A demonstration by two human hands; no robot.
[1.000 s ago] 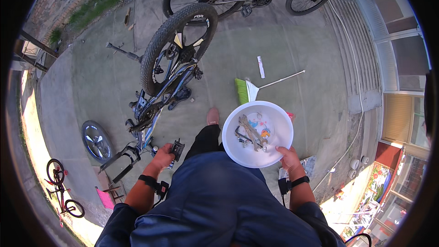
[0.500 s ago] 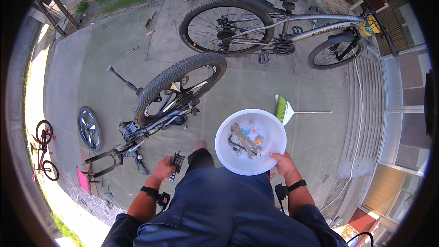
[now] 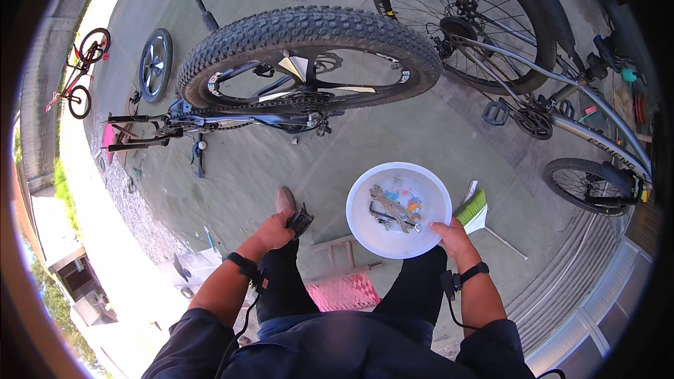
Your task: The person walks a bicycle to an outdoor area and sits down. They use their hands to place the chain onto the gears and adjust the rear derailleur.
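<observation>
Head view: left hand [image 3: 279, 230] has fingers round black part [image 3: 300, 222]. Right hand [image 3: 453, 236] has fingers pinching white basin [image 3: 393, 248] by its right edge; wrenches [image 3: 394, 207] lie inside. Step looks like carrying; next move seems to need basin level. Since earlier frame: bike wheel [image 3: 302, 27] looks bigger, pink seat [image 3: 344, 292] shows between legs [image 3: 284, 281].

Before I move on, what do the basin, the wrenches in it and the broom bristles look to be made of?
Basin: likely plastic, satin white, judging by its smooth, even wall and thin rim.
Wrenches: probably metal; the dull, brownish finish looks worn, though rust or grime can't be told apart.
Broom bristles: apparently plastic, given their bright, even green.
</observation>
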